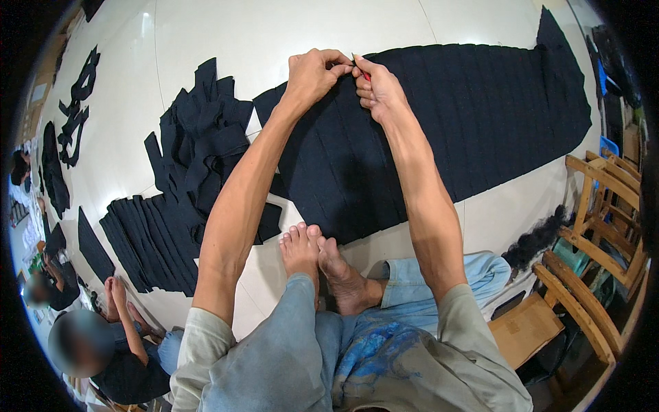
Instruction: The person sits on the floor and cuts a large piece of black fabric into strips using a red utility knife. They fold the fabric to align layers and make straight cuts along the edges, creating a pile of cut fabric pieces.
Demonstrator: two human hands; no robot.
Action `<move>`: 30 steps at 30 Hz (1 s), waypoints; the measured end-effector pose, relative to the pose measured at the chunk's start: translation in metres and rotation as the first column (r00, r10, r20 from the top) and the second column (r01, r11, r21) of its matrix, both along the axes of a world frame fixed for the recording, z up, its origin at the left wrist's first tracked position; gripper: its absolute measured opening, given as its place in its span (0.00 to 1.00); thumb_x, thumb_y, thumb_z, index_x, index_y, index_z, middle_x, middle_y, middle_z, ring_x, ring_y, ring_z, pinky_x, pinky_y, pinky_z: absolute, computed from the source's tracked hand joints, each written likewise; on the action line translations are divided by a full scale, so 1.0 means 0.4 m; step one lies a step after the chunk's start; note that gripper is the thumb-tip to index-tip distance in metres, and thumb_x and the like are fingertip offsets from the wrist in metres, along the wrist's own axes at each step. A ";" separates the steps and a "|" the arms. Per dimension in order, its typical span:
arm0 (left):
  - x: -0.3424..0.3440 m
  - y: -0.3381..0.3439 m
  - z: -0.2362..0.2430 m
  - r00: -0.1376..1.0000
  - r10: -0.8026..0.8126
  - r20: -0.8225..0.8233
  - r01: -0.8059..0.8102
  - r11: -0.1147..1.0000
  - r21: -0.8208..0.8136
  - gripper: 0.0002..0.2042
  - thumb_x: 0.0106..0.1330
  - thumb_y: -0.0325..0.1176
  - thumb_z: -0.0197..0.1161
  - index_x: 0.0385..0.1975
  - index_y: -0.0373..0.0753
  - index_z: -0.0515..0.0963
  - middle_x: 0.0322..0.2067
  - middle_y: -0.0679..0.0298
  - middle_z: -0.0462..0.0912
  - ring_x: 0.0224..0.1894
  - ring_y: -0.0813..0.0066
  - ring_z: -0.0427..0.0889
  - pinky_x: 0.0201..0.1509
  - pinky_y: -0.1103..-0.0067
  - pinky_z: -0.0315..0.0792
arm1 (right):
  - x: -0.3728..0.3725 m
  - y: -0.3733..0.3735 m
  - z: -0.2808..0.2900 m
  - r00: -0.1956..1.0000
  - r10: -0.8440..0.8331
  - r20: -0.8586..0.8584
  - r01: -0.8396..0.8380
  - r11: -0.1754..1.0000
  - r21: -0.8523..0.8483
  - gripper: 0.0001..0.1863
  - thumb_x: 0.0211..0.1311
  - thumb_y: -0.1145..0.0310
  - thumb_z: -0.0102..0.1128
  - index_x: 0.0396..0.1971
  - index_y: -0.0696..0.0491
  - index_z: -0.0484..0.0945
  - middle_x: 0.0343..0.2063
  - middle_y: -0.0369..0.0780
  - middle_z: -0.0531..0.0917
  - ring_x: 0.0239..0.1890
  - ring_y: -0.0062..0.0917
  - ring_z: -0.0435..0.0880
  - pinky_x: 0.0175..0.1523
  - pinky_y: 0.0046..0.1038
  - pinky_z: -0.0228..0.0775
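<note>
In the head view, a broad, long sheet of black ribbed cloth (467,117) lies on the pale, glossy tiled floor (274,20), reaching from the middle across to the far right, where one corner rises to a point. Both hands meet at its far edge, near the middle of the scene. The left hand (317,74) is nearly closed, its thumb and forefinger pinching the edge of the cloth. Just beside it, the right hand (376,86) is curled shut around a small red-handled tool (366,77) (most of it is hidden by the fingers, so its exact kind cannot be told), with a thin dark tip showing past the thumb.

Left of the sheet is a tangled heap of black cloth strips (199,137), and nearer, a fanned row of black cloth pieces (147,240). Farther left are a narrow slanting black cloth panel (95,244) and looped black cloth scraps (74,134).

The person's bare feet (300,248) rest close to the sheet's near edge, below light blue trousers (268,343). At the near left, a co-worker in a black top (127,374) sits on the floor; at the right stand brown wooden chairs (582,285).
</note>
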State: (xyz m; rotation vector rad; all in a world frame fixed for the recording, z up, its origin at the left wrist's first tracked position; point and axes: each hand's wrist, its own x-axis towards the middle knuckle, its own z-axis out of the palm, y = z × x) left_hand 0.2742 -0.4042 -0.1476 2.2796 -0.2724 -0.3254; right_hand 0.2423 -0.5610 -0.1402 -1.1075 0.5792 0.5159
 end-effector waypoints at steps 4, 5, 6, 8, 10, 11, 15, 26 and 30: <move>-0.003 -0.008 -0.005 0.997 0.042 0.066 -0.043 0.999 0.018 0.13 0.63 0.44 0.64 0.39 0.44 0.85 0.35 0.59 0.88 0.40 0.64 0.86 0.47 0.67 0.74 | -0.025 -0.002 0.009 0.993 -0.113 0.032 0.109 0.989 0.100 0.20 0.71 0.54 0.49 0.31 0.57 0.75 0.11 0.25 0.61 0.11 0.09 0.53 0.14 0.16 0.41; -0.002 -0.012 -0.006 0.994 0.023 0.106 -0.029 0.998 0.054 0.13 0.63 0.45 0.63 0.39 0.45 0.84 0.35 0.59 0.88 0.40 0.63 0.86 0.49 0.66 0.73 | -0.037 -0.007 0.013 0.990 -0.137 0.032 0.132 0.982 0.133 0.20 0.71 0.54 0.49 0.32 0.58 0.76 0.11 0.25 0.60 0.11 0.09 0.53 0.14 0.16 0.41; 0.000 -0.017 -0.007 0.989 0.014 0.148 -0.024 0.998 0.064 0.14 0.62 0.47 0.63 0.40 0.45 0.84 0.36 0.60 0.88 0.41 0.64 0.85 0.51 0.65 0.71 | -0.048 -0.014 0.017 0.992 -0.119 0.043 0.115 0.990 0.087 0.21 0.71 0.54 0.49 0.34 0.59 0.77 0.11 0.25 0.60 0.11 0.08 0.53 0.14 0.16 0.41; 0.009 -0.032 -0.008 0.982 -0.021 0.186 -0.002 0.992 0.123 0.16 0.62 0.49 0.63 0.40 0.45 0.84 0.36 0.60 0.88 0.42 0.65 0.85 0.55 0.62 0.66 | -0.064 -0.032 0.023 0.994 -0.083 0.066 0.084 0.996 -0.007 0.22 0.71 0.54 0.49 0.37 0.62 0.77 0.12 0.24 0.60 0.11 0.08 0.54 0.14 0.15 0.42; 0.030 -0.053 -0.007 0.986 -0.077 0.147 0.057 0.990 0.132 0.17 0.62 0.50 0.62 0.40 0.45 0.84 0.37 0.61 0.88 0.42 0.65 0.85 0.57 0.61 0.62 | -0.063 -0.052 0.024 0.993 -0.071 0.094 0.075 0.997 -0.036 0.23 0.71 0.53 0.49 0.39 0.63 0.77 0.12 0.24 0.60 0.11 0.08 0.54 0.14 0.15 0.42; 0.038 -0.064 -0.006 0.987 -0.107 0.118 0.090 0.985 0.144 0.17 0.62 0.51 0.62 0.40 0.45 0.84 0.37 0.61 0.88 0.42 0.65 0.85 0.59 0.61 0.59 | -0.061 -0.062 0.024 0.992 -0.061 0.110 0.066 0.997 -0.046 0.24 0.71 0.53 0.49 0.40 0.63 0.77 0.12 0.24 0.61 0.11 0.08 0.54 0.14 0.15 0.42; 0.057 -0.098 -0.007 0.988 -0.107 0.110 0.086 0.981 0.175 0.15 0.63 0.49 0.62 0.39 0.46 0.85 0.37 0.64 0.88 0.41 0.66 0.85 0.53 0.65 0.67 | -0.028 -0.091 0.017 0.996 -0.052 0.073 0.057 0.996 -0.062 0.24 0.72 0.54 0.49 0.40 0.63 0.77 0.13 0.24 0.61 0.11 0.07 0.54 0.14 0.15 0.42; 0.046 -0.092 -0.028 0.989 -0.004 0.147 0.000 0.999 0.032 0.12 0.63 0.46 0.65 0.39 0.48 0.85 0.35 0.63 0.88 0.38 0.67 0.85 0.47 0.69 0.76 | -0.005 -0.100 0.008 0.999 -0.036 0.034 0.039 0.995 -0.089 0.22 0.71 0.56 0.48 0.38 0.62 0.78 0.13 0.25 0.62 0.13 0.07 0.54 0.15 0.15 0.42; 0.043 -0.092 -0.026 0.993 -0.004 0.115 0.004 1.000 0.001 0.11 0.63 0.43 0.65 0.39 0.47 0.85 0.36 0.62 0.87 0.39 0.67 0.85 0.46 0.70 0.76 | -0.004 -0.100 0.005 0.998 -0.054 0.026 0.056 0.996 -0.074 0.21 0.71 0.56 0.49 0.37 0.62 0.78 0.13 0.25 0.63 0.13 0.07 0.54 0.15 0.15 0.42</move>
